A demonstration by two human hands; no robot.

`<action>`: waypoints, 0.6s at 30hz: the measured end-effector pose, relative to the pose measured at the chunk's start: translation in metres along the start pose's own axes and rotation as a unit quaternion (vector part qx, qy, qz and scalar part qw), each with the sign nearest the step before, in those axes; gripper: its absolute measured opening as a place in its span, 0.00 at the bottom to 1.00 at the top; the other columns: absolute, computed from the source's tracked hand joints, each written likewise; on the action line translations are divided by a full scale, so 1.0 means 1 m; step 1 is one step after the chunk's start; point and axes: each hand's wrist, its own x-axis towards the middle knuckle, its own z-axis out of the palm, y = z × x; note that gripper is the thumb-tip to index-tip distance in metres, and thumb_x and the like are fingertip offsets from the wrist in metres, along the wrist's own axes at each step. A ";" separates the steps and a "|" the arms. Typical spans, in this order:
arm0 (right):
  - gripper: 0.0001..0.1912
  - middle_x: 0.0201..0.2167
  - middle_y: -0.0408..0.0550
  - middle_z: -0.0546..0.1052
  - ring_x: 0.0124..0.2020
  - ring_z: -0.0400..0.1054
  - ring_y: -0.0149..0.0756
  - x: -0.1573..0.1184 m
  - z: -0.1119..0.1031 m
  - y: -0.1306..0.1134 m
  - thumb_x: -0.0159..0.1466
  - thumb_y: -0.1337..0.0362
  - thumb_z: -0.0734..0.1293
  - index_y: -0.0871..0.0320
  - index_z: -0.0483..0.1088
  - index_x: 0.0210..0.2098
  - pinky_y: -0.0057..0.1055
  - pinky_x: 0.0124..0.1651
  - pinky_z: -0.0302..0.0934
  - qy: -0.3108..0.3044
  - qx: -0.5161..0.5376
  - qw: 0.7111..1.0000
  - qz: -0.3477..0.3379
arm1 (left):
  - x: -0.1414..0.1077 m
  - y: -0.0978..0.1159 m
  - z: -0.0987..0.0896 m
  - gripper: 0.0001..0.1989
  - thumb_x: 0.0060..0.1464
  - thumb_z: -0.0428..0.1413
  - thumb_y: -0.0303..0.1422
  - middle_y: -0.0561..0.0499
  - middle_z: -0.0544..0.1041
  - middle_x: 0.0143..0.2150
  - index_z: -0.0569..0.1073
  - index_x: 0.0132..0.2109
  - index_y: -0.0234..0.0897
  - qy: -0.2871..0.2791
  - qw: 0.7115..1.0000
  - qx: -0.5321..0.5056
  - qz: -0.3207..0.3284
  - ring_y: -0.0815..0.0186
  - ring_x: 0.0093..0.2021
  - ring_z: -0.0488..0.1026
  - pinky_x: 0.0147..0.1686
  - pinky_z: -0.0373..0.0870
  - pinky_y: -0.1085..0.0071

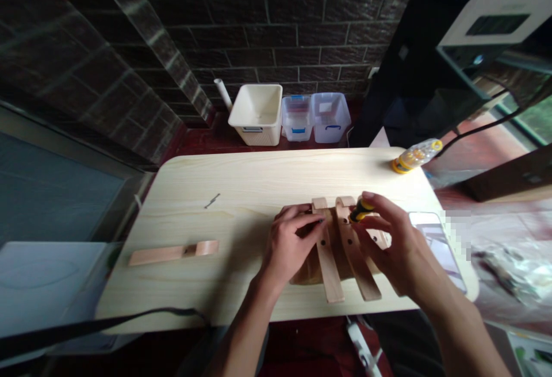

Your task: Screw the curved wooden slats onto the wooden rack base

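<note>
My right hand (388, 245) grips a yellow-and-black screwdriver (361, 209) by its handle, with the shaft hidden behind my fingers. My left hand (291, 239) holds the left of two parallel bent wooden slats (326, 256), its fingertips near the slat's upper end. The second slat (356, 259) lies just to the right, and both have round holes. They sit on a curved wooden piece (308, 270), largely hidden by my hands. A loose flat wooden slat (172, 253) lies to the left, and a small metal screw (212, 200) lies on the tabletop beyond it.
The pale wooden table (215, 291) has a smartphone (436, 247) at its right edge and a clear bottle with yellow parts (416, 156) at the far right. Beyond it stand a white bin (256, 114) and two plastic boxes (313, 117) against a dark brick wall.
</note>
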 end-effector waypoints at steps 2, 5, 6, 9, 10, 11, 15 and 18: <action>0.31 0.62 0.54 0.79 0.47 0.87 0.40 0.000 0.000 0.001 0.79 0.66 0.67 0.38 0.58 0.76 0.30 0.37 0.83 -0.008 0.002 1.000 -0.009 | 0.000 -0.001 0.000 0.09 0.64 0.69 0.26 0.46 0.88 0.50 0.90 0.48 0.45 0.001 1.000 0.003 0.002 0.57 0.53 0.85 0.56 0.84 0.59; 0.34 0.61 0.51 0.78 0.48 0.86 0.38 -0.001 0.001 0.001 0.78 0.67 0.69 0.36 0.57 0.77 0.32 0.44 0.84 0.021 0.041 0.999 -0.010 | 0.000 -0.001 0.001 0.09 0.63 0.70 0.27 0.46 0.88 0.50 0.90 0.48 0.45 0.002 1.000 0.006 0.002 0.57 0.52 0.86 0.56 0.84 0.59; 0.36 0.60 0.50 0.78 0.49 0.86 0.38 -0.001 0.001 -0.001 0.77 0.68 0.70 0.35 0.57 0.77 0.35 0.48 0.85 0.037 0.060 0.997 -0.012 | 0.000 -0.002 0.001 0.10 0.63 0.70 0.26 0.46 0.88 0.51 0.90 0.48 0.45 0.002 1.000 0.007 0.002 0.57 0.52 0.86 0.56 0.84 0.59; 0.40 0.61 0.48 0.77 0.51 0.85 0.38 0.000 0.002 -0.008 0.76 0.72 0.71 0.33 0.55 0.76 0.38 0.53 0.85 0.063 0.124 0.990 -0.021 | -0.001 -0.002 0.002 0.12 0.62 0.70 0.25 0.47 0.88 0.51 0.90 0.49 0.46 -0.001 1.000 0.010 0.000 0.56 0.53 0.86 0.57 0.84 0.59; 0.40 0.61 0.48 0.76 0.51 0.85 0.37 0.000 0.003 -0.011 0.75 0.72 0.71 0.32 0.55 0.76 0.36 0.52 0.85 0.061 0.138 0.988 -0.021 | -0.002 -0.002 0.002 0.12 0.63 0.70 0.25 0.47 0.88 0.51 0.90 0.49 0.46 -0.001 1.000 0.009 -0.001 0.56 0.54 0.86 0.58 0.84 0.58; 0.40 0.61 0.48 0.76 0.51 0.85 0.37 0.001 0.004 -0.014 0.75 0.73 0.70 0.32 0.55 0.76 0.34 0.49 0.85 0.057 0.147 0.987 -0.019 | -0.002 -0.002 0.002 0.11 0.63 0.70 0.26 0.47 0.88 0.51 0.90 0.49 0.46 -0.001 1.000 0.008 -0.003 0.56 0.54 0.86 0.58 0.84 0.58; 0.42 0.63 0.49 0.75 0.51 0.85 0.36 0.004 0.014 -0.022 0.75 0.75 0.70 0.33 0.54 0.77 0.32 0.48 0.84 0.036 0.157 0.987 -0.025 | -0.002 -0.002 0.002 0.07 0.66 0.68 0.29 0.46 0.88 0.53 0.90 0.48 0.45 -0.001 1.000 -0.003 -0.010 0.56 0.55 0.85 0.58 0.84 0.57; 0.42 0.63 0.48 0.75 0.50 0.85 0.33 0.007 0.022 -0.024 0.74 0.75 0.71 0.32 0.55 0.77 0.30 0.51 0.84 0.056 0.139 0.988 -0.043 | -0.001 -0.002 0.002 0.07 0.66 0.68 0.29 0.46 0.88 0.52 0.90 0.47 0.45 0.004 1.000 -0.006 -0.001 0.56 0.54 0.85 0.58 0.85 0.56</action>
